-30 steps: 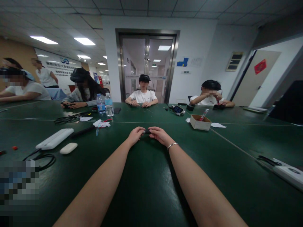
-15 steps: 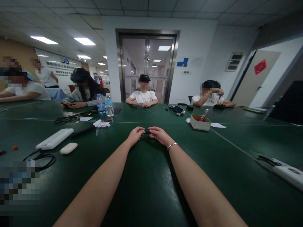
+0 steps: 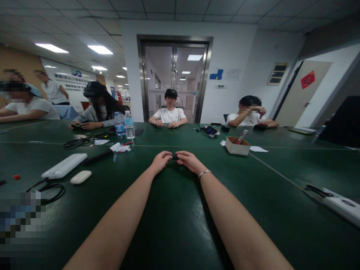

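Observation:
Both my arms reach out over the dark green table (image 3: 180, 210). My left hand (image 3: 160, 161) and my right hand (image 3: 190, 161) meet at the middle, fingers curled and pinched on the two ends of a small dark object (image 3: 174, 156) held just above the table top. Most of that object is hidden between the fingertips. A thin bracelet (image 3: 204, 173) circles my right wrist.
A white case (image 3: 64, 165), a small white oval case (image 3: 81, 177) and black cables (image 3: 49, 187) lie at the left. Two water bottles (image 3: 125, 126) stand further back. A cardboard box (image 3: 237, 145) sits at the right, a white device (image 3: 341, 204) at the far right. Several people sit around the table.
My hands stay in the same place on the small dark object. A person at the far right has shifted a hand near the face.

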{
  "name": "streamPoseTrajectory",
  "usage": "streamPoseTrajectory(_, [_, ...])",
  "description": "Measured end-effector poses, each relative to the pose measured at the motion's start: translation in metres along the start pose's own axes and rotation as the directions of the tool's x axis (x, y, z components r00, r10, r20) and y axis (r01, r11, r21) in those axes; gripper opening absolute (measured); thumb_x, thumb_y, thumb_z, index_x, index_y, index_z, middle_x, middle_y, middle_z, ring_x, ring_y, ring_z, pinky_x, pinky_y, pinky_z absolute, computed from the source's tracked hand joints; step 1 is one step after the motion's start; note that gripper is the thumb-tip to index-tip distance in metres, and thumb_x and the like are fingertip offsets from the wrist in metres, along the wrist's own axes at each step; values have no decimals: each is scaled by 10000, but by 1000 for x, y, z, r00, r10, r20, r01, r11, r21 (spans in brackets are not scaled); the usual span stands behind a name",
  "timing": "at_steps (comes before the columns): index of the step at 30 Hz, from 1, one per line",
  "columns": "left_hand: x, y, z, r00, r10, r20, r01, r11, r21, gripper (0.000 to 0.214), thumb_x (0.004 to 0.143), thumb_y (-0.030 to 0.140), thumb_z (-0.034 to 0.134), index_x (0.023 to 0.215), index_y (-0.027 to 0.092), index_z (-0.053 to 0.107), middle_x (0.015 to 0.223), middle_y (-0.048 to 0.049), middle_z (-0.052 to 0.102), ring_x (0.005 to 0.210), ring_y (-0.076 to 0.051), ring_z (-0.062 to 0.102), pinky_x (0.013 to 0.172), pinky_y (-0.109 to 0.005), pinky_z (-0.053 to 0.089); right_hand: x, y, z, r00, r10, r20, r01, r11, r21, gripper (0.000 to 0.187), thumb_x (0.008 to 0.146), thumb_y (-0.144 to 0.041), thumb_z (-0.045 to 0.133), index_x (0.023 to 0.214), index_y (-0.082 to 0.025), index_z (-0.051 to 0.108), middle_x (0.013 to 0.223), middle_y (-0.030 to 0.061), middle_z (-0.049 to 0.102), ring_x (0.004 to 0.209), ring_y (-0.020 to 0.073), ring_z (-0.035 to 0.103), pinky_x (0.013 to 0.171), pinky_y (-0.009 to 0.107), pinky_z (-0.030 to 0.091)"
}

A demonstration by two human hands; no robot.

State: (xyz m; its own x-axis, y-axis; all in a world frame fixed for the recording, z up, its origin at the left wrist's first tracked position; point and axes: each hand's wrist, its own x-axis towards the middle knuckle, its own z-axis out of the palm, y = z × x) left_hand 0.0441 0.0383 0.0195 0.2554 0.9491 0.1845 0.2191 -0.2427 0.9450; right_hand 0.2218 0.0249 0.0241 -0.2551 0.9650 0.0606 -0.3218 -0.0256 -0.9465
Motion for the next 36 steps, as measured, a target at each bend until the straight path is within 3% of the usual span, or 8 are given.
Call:
streamPoseTrajectory(11, [1, -3, 0, 1000, 0, -2, 0, 1000, 11, 278, 819, 331, 417, 951, 161, 593, 683, -17, 515, 500, -84, 433, 406, -169, 350, 0, 0, 0, 1000, 5, -13, -6, 1000, -12, 147, 778, -32, 597, 908, -96, 620, 811, 68, 609, 565, 92, 600, 526, 154, 524])
streamPoseTrajectory(16, [0, -1, 0, 1000, -4, -20, 4, 1000, 24, 242, 788, 305, 469, 940, 173, 602, 783, -32, 551, 558, -90, 475, 418, -168, 363, 0, 0, 1, 1000, -1, -6, 1, 1000, -9, 152, 767, -34, 615, 905, -96, 623, 779, 57, 606, 560, 91, 595, 523, 154, 519])
streamPoseTrajectory(20, [0, 1, 1, 1000, -15, 14, 15, 1000, 15, 273, 811, 337, 442, 944, 144, 581, 629, -1, 510, 471, -77, 421, 402, -169, 332, 2, 1, -1, 1000, 0, -6, 0, 1000, 4, 158, 743, -39, 646, 890, -92, 621, 781, 58, 609, 545, 88, 590, 513, 155, 515])
streamPoseTrajectory(24, [-1, 1, 2, 1000, -8, -4, 8, 1000, 3, 251, 777, 310, 493, 953, 156, 583, 711, -12, 537, 523, -80, 454, 413, -162, 344, 3, 3, -2, 1000, -6, -10, 6, 1000, 13, 165, 733, -50, 668, 886, -93, 626, 777, 56, 609, 545, 85, 589, 510, 155, 514])
streamPoseTrajectory(28, [0, -1, 1, 1000, -1, 12, 1, 1000, 20, 302, 826, 358, 404, 955, 149, 579, 639, -4, 513, 482, -82, 428, 401, -171, 333, 3, 3, -2, 1000, -3, -2, 3, 1000, 0, 158, 749, -50, 653, 898, -93, 624, 788, 66, 617, 559, 94, 597, 523, 163, 523])
streamPoseTrajectory(36, [-1, 1, 1, 1000, -28, -5, 28, 999, 18, 263, 806, 309, 434, 950, 152, 588, 692, -14, 520, 516, -84, 444, 408, -168, 345, 2, 1, -1, 1000, 7, -15, -7, 1000, -6, 153, 767, -28, 620, 908, -89, 623, 801, 68, 613, 564, 89, 598, 533, 158, 525])
